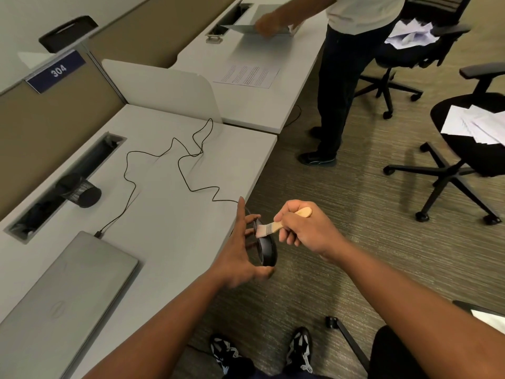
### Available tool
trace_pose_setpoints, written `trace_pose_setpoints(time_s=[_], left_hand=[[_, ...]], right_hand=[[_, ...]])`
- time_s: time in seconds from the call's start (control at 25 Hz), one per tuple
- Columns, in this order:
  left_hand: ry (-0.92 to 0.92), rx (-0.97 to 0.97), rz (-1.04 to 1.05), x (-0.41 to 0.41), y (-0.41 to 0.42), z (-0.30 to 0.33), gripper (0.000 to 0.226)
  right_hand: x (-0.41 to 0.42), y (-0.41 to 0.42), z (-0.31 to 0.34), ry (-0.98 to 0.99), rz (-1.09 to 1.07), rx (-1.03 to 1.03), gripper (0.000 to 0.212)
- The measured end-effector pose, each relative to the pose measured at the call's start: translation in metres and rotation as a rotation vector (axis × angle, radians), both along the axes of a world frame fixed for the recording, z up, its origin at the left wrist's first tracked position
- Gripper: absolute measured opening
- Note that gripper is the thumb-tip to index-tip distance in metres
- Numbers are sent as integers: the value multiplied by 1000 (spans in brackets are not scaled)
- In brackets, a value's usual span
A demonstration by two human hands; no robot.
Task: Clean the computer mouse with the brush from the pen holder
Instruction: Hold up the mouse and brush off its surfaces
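My left hand [240, 253] holds the black computer mouse [267, 248] on edge, just past the desk's front edge, thumb under it and fingers behind it. My right hand [303, 228] grips the wooden handle of a small brush [276, 227]. The pale bristles touch the mouse's upper end. The mouse's thin black cable [180, 165] snakes back across the desk to a plug at the laptop. A black mesh pen holder [80, 191] stands at the desk's back left.
A shut grey laptop [62, 291] lies on the white desk [169, 231] at my left. Another person [344, 64] stands at the neighbouring desk handling papers. Office chairs [470, 149] with papers on the seats stand at the right on carpet.
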State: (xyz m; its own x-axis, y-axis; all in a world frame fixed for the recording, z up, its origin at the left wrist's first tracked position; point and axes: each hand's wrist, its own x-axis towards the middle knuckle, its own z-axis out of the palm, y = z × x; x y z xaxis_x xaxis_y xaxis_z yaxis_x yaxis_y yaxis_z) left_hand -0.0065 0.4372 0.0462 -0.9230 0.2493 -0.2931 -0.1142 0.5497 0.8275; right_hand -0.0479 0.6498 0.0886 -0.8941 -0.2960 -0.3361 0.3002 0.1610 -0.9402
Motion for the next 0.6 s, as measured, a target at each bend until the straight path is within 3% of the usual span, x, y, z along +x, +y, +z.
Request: trace_pose_setpoints(time_s=[0.2, 0.32, 0.44, 0.6], left_hand=[[0, 11, 22, -1, -1, -4, 162], [-8, 8, 7, -1, -1, -8, 161], [-33, 33, -15, -2, -3, -11, 161], [-51, 39, -50, -5, -4, -12, 162]], right_hand=[[-4, 14, 8, -37, 187, 63, 30], [-10, 20, 15, -2, 291, 170, 25], [-18, 26, 16, 217, 240, 333, 15], [-20, 24, 11, 411, 270, 344, 9]])
